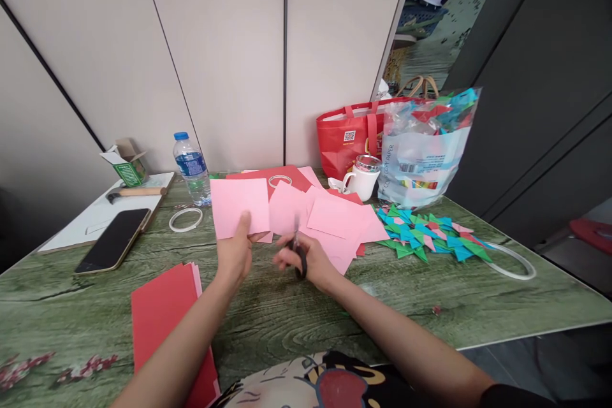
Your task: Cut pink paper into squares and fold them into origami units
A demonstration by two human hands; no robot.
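Between the thumb and fingers of my left hand (234,255) is a square sheet of pink paper (240,204), held up above the table. My right hand (308,258) is closed around the black handles of a pair of scissors (300,260); their blades point away from me and look blurred. The scissors are apart from the held sheet, to its right. Just beyond my hands lie loose pink paper pieces (329,217), overlapping one another and some red paper (299,177). A stack of red and pink paper (160,312) rests beside my left forearm.
Folded coloured paper pieces (425,233) are heaped at right, near a white ring (514,261). Behind stand a plastic bag (415,159), a white mug (364,180) and a red bag (335,140). A water bottle (192,169), phone (115,239) and hammer (136,192) are at left.
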